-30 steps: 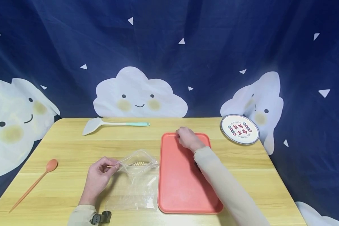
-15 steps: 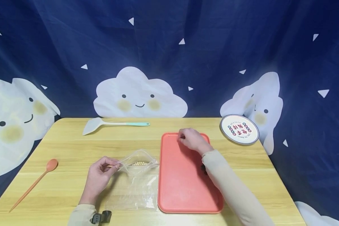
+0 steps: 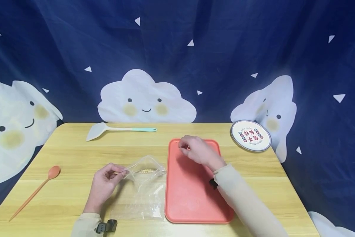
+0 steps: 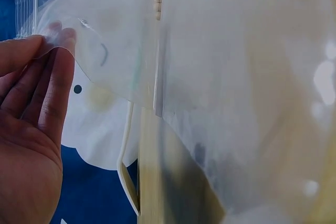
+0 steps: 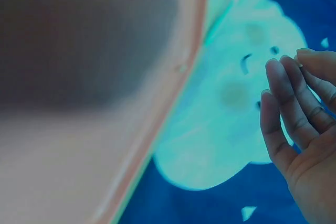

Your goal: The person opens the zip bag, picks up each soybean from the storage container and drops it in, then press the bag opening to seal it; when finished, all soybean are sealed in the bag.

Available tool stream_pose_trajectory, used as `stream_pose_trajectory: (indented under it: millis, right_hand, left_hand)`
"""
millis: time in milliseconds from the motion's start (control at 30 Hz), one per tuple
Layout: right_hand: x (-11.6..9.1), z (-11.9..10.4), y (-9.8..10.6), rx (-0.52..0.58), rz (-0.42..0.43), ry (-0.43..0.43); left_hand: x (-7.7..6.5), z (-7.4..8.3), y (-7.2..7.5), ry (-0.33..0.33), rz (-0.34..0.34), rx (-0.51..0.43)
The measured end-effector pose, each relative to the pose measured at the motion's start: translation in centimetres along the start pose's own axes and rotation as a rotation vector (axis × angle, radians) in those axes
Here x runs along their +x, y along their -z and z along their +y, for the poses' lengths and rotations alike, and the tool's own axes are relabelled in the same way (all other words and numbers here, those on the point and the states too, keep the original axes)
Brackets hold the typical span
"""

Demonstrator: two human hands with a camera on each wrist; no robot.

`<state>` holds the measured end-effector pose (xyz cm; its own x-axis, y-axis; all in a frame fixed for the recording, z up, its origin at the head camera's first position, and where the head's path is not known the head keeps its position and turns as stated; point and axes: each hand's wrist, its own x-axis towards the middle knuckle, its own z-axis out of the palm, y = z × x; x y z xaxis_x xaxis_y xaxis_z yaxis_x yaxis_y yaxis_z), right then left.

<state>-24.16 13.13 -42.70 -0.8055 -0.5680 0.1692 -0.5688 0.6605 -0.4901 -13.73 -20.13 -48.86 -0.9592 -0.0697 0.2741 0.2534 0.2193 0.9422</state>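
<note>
My left hand (image 3: 104,186) pinches the left edge of a clear zip bag (image 3: 149,197), thumb on one side and fingers on the other. The bag's mouth gapes, and a row of pale round soybeans (image 3: 146,171) shows inside it. Over the far end of a red tray (image 3: 192,204), my right hand (image 3: 199,151) has thumb and forefinger brought together. In the right wrist view a tiny pale soybean (image 5: 300,65) shows between those fingertips, the other fingers half extended. One small soybean (image 5: 181,68) lies at the tray's rim, close to the far left corner.
A white spatula (image 3: 97,131) with a mint handle lies along the back edge. An orange spoon (image 3: 53,171) is at the left, and a patterned plate (image 3: 250,135) stands at the back right corner. Behind the table (image 3: 76,158) hangs a blue cloud-print curtain (image 3: 165,49).
My right hand has drawn back from the tray's far rim to the right, then shifted slightly left again over the tray. The left hand and bag stay in place.
</note>
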Motion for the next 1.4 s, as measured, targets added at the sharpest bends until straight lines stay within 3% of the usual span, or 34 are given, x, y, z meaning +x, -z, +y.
stream_pose_trajectory:
  millis: [267,467,733,1000,1233,1400]
  right_hand:
    - [-0.1,-3.6,-0.6,0.031,0.004,0.151]
    - [0.2,-5.7,-2.0,0.017,-0.037,0.228]
    - [1.4,-7.7,-3.9,-0.002,-0.100,0.243]
    - [2.3,-8.5,-5.7,-0.055,-0.139,0.247]
    - [2.7,-8.6,-6.7,-0.129,-0.156,0.309]
    - [2.6,-8.3,-6.3,-0.046,-0.169,0.292]
  left_hand:
    - [0.0,0.4,-0.1,0.026,-0.009,0.002]
    - [0.0,0.2,-0.1,0.023,-0.018,0.017]
    - [0.0,0.0,0.0,-0.010,-0.025,0.039]
    - [0.1,0.3,0.2,-0.010,-0.034,0.050]
    - [0.0,0.5,0.2,-0.012,-0.031,0.049]
    - [0.0,0.6,0.1,-0.024,-0.021,0.042]
